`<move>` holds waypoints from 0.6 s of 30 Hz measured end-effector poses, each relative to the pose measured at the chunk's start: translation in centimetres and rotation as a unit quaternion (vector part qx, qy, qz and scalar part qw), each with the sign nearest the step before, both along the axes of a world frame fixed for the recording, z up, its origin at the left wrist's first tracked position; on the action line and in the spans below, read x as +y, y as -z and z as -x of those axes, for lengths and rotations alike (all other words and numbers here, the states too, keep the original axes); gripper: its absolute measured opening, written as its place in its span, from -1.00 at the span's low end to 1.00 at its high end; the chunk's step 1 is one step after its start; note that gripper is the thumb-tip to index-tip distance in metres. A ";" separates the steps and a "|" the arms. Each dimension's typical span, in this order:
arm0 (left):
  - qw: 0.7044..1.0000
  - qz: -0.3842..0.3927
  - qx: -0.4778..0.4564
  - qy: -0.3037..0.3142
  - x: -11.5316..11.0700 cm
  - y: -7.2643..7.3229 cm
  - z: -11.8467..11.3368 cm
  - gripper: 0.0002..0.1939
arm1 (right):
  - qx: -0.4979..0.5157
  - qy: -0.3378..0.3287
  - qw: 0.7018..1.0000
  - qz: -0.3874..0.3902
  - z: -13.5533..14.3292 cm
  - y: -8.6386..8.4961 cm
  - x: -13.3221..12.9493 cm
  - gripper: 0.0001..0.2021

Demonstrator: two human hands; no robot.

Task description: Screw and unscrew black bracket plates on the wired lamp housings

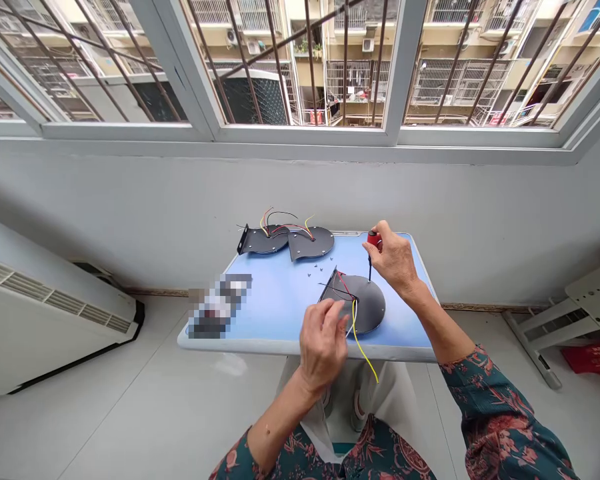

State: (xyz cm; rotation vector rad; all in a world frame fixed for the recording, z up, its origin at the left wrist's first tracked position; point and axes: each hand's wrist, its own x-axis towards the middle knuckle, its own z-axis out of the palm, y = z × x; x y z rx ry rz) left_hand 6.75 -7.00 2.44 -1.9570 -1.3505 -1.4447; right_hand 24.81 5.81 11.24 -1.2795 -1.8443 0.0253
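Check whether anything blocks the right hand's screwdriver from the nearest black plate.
Nothing visible does: the screwdriver in the right hand has its tip at the far side of the plate; the yellow wire hangs clear.

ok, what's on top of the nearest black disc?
Nearest black disc: screwdriver tip near the far edge, upright in right hand; coloured wires at the middle. Left hand hides part of the near-left side; can't see what's there.
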 end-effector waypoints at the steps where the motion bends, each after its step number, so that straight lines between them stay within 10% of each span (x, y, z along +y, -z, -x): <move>1: 0.999 0.006 -0.023 0.045 0.2 -0.7 -0.8 -0.74 | 0.002 -0.003 1.000 -0.003 0.1 0.1 0.0 -0.83; 5: 0.962 0.136 -0.138 0.192 3.6 -3.8 -4.4 -0.82 | 0.009 -0.008 1.000 -0.009 0.4 0.2 0.0 -0.85; 11: 0.806 0.286 -0.424 0.297 10.7 -5.4 -7.9 -0.70 | 0.114 0.004 0.993 0.040 -1.8 -0.2 1.2 -0.85; 18: 0.800 0.389 -0.428 0.159 14.6 -2.4 -7.8 -0.84 | 0.117 -0.038 0.992 0.024 -1.7 0.0 0.5 -0.81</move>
